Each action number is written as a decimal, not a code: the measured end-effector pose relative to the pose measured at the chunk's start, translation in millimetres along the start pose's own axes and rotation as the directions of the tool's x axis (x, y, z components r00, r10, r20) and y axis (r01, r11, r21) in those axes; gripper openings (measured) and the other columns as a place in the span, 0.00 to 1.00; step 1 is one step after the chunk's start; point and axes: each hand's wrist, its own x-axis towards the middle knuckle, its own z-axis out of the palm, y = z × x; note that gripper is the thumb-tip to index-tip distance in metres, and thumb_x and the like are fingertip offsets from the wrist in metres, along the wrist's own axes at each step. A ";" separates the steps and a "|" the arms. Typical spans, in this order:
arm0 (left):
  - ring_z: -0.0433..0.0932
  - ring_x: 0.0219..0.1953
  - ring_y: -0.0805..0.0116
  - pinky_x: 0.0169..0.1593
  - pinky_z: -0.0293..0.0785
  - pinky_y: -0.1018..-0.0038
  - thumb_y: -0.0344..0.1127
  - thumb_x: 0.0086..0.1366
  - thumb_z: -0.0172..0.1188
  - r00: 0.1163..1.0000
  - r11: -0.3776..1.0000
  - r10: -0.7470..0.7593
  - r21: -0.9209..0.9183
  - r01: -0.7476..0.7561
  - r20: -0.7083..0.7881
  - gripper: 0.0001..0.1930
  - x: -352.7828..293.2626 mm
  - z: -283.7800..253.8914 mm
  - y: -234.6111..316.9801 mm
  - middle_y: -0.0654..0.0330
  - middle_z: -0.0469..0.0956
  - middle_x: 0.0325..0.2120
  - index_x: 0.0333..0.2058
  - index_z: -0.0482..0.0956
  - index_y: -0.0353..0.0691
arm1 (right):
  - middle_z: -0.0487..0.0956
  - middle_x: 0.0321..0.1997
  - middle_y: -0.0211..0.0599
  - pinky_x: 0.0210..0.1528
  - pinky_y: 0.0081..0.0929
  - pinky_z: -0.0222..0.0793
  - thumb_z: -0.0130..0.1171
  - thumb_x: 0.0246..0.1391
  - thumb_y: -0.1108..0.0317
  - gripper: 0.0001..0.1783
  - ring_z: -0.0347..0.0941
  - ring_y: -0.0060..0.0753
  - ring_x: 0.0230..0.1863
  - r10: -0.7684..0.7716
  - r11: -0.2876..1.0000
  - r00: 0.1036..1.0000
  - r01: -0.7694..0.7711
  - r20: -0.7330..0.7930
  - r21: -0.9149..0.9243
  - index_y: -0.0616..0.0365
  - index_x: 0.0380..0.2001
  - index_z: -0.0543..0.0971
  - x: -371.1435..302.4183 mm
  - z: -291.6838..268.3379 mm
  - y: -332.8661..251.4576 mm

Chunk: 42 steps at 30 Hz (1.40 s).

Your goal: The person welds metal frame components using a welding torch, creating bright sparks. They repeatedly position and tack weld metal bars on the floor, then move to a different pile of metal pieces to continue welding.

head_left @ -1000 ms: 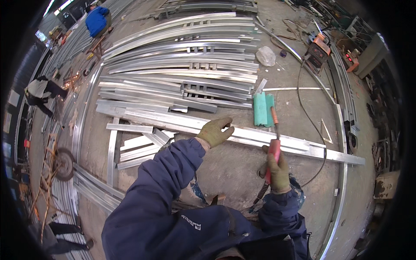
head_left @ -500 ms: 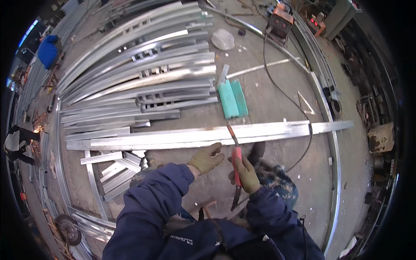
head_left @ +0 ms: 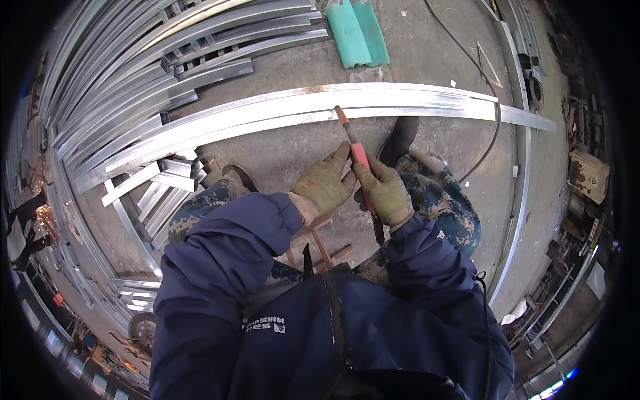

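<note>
The red-handled welding torch (head_left: 358,160) is gripped in both gloved hands: the right hand (head_left: 385,191) is wrapped closed around the handle's lower part, and the left hand (head_left: 325,183) closes against it from the other side, fingers steadying the shaft just above that grip. Beyond the grip, the torch's tip touches or nearly touches the near edge of the long steel channel (head_left: 280,113) lying across the concrete floor (head_left: 427,60). Behind the grip, the black cable (head_left: 377,227) runs down toward the person's lap. Judging by this pose, the step in hand is lining up the tip on the channel's edge, with no arc visible; the next move seems to call for a steady two-handed hold and small, even travel along the seam. Past the channel lie a folded green cloth (head_left: 358,30) and, off to the left of the grip, stacked steel sections (head_left: 147,73). Below the hands, a boot (head_left: 400,137) and camouflage trouser knees (head_left: 440,193) bracket a small wooden stool (head_left: 320,243).
</note>
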 end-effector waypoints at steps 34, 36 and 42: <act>0.80 0.54 0.38 0.58 0.75 0.51 0.44 0.71 0.54 0.999 0.998 -0.043 -0.035 0.043 0.010 0.33 11.4 -3.9 -4.6 0.36 0.79 0.51 0.68 0.61 0.32 | 0.79 0.28 0.29 0.17 0.22 0.66 0.60 0.70 0.51 0.28 0.74 0.21 0.19 0.105 0.993 0.994 -0.105 -0.014 -0.044 0.52 0.66 0.76 14.2 10.3 -12.5; 0.80 0.53 0.38 0.58 0.75 0.50 0.45 0.71 0.54 0.999 0.999 -0.037 -0.040 0.037 0.002 0.33 10.6 -3.8 -4.9 0.36 0.80 0.51 0.68 0.62 0.33 | 0.79 0.27 0.29 0.17 0.22 0.66 0.60 0.70 0.51 0.28 0.74 0.21 0.19 0.108 0.994 0.994 -0.108 -0.013 -0.035 0.52 0.66 0.76 14.0 10.3 -12.1; 0.80 0.53 0.37 0.58 0.75 0.50 0.44 0.71 0.55 1.000 0.999 -0.029 -0.039 0.029 -0.007 0.32 11.2 -2.5 -6.1 0.36 0.80 0.50 0.68 0.62 0.33 | 0.78 0.27 0.28 0.17 0.23 0.65 0.60 0.70 0.51 0.27 0.73 0.20 0.19 0.105 0.994 0.994 -0.105 -0.001 -0.012 0.51 0.66 0.76 14.4 9.7 -10.1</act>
